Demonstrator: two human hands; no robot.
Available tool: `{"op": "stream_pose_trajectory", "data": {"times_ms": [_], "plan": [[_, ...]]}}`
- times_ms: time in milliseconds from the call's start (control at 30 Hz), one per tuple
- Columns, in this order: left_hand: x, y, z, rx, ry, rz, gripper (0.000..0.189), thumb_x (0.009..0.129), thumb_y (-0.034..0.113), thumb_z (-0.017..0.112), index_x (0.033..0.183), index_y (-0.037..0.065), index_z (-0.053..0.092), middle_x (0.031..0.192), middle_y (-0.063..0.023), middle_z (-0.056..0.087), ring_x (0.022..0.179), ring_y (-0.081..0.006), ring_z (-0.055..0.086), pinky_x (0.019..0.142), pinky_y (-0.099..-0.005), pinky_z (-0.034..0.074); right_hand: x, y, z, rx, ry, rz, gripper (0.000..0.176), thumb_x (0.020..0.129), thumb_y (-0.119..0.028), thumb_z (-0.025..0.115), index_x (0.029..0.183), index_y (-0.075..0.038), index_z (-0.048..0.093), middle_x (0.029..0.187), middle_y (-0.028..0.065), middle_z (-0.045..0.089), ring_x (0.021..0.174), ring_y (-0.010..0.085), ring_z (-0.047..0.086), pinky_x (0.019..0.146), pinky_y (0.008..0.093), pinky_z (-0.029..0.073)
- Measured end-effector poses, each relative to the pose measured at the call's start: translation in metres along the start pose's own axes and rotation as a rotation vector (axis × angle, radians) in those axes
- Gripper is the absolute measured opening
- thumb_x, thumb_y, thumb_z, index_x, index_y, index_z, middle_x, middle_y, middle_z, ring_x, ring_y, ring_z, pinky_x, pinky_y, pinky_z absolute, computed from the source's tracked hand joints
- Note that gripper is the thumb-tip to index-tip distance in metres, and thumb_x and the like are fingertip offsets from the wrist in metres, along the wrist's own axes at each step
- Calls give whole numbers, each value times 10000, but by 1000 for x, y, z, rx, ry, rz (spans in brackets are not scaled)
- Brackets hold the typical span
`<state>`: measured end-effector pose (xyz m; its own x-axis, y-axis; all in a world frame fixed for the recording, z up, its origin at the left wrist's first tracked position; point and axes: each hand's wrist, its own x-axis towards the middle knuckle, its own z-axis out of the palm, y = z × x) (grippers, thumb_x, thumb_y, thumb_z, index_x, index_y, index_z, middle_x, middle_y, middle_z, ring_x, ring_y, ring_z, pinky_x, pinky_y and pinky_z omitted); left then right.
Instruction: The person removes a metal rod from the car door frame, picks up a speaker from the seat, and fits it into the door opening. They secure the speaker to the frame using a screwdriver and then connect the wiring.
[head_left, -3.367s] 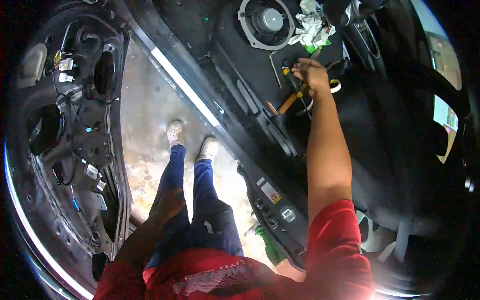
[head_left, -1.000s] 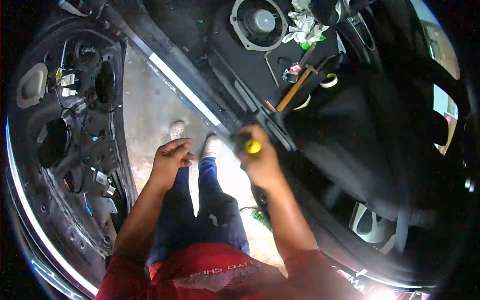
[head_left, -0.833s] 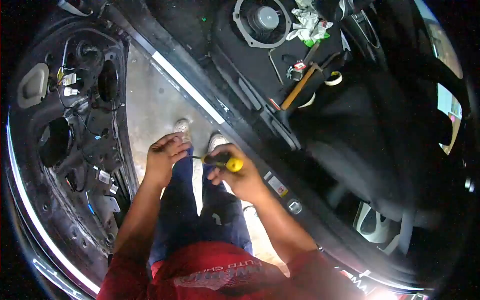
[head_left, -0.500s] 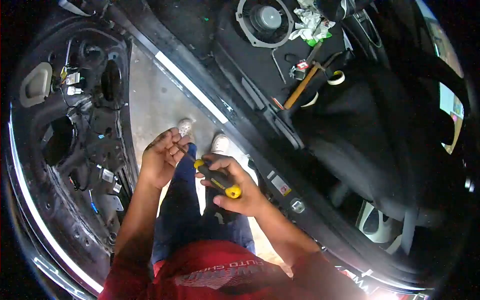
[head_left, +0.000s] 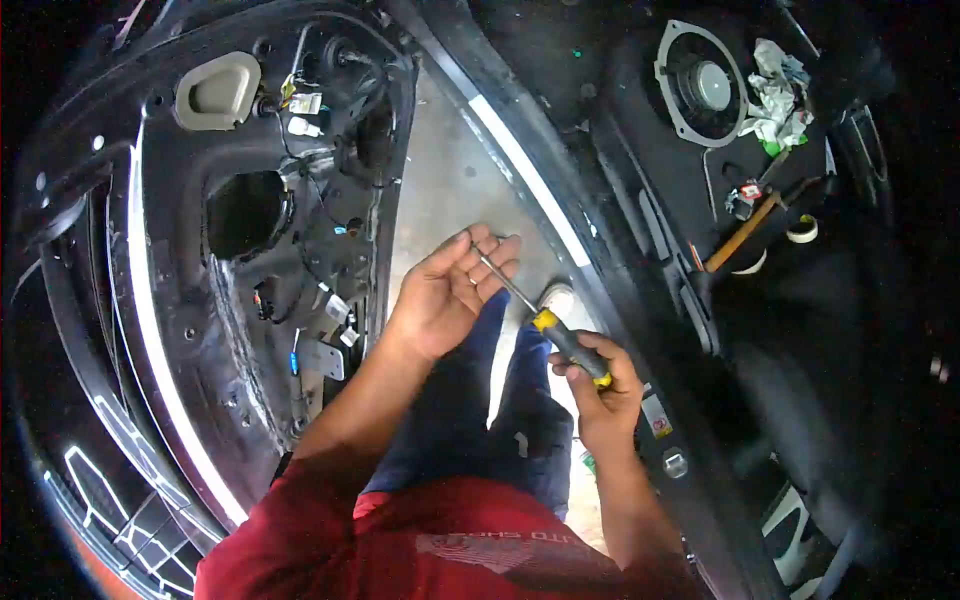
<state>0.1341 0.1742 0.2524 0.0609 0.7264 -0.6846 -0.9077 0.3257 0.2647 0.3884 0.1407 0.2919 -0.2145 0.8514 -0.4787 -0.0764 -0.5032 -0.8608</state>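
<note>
A screwdriver (head_left: 575, 350) with a black and yellow handle and a thin metal shaft is held by the handle in my right hand (head_left: 608, 385), whose fingers are wrapped round it. Its shaft slants up and left to my left hand (head_left: 450, 290). That palm faces up, with the fingers loosely curled and apart, and the tip lies at the fingers near the thumb. Whether the thumb pinches the tip or a small part is too small to tell.
A stripped car door (head_left: 230, 290) with wires and connectors stands at left. Past the door sill (head_left: 530, 170), at right, are a speaker (head_left: 705, 85), crumpled paper (head_left: 775, 95), a hammer (head_left: 742, 235) and a tape roll (head_left: 802, 230). My shoe (head_left: 557, 298) is below.
The view has turned towards the door, so the scene sits further right. My left hand has opened out more, and the right hand has shifted back along the handle, showing more of the screwdriver.
</note>
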Motion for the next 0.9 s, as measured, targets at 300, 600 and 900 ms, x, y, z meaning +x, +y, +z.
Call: {"op": "stream_pose_trajectory", "data": {"times_ms": [300, 600, 900], "plan": [[5, 15, 2, 81, -36, 106, 337, 1052, 292, 649, 1276, 42, 620, 1174, -97, 730, 1281, -330, 654, 1144, -472, 482, 14, -18, 13, -4, -35, 89, 321, 1048, -62, 620, 1350, 34, 571, 994, 142, 752, 789, 191, 743, 738, 311, 613], [-16, 68, 45, 196, -219, 339, 379, 1087, 227, 589, 1394, 7, 623, 1232, -140, 737, 1251, -402, 683, 1104, -571, 521, 59, -19, 48, 1, -413, 211, 453, 1027, -209, 671, 1407, 7, 555, 1121, 105, 718, 881, 141, 675, 757, 276, 550], [-32, 109, 94, 329, -472, 635, 460, 1091, 276, 580, 1461, 2, 568, 1318, -184, 700, 1294, -444, 643, 1126, -599, 483, 121, -55, 83, 33, -488, 18, 437, 972, -119, 707, 1375, -5, 582, 1100, 64, 677, 981, 126, 629, 879, 278, 518]]}}
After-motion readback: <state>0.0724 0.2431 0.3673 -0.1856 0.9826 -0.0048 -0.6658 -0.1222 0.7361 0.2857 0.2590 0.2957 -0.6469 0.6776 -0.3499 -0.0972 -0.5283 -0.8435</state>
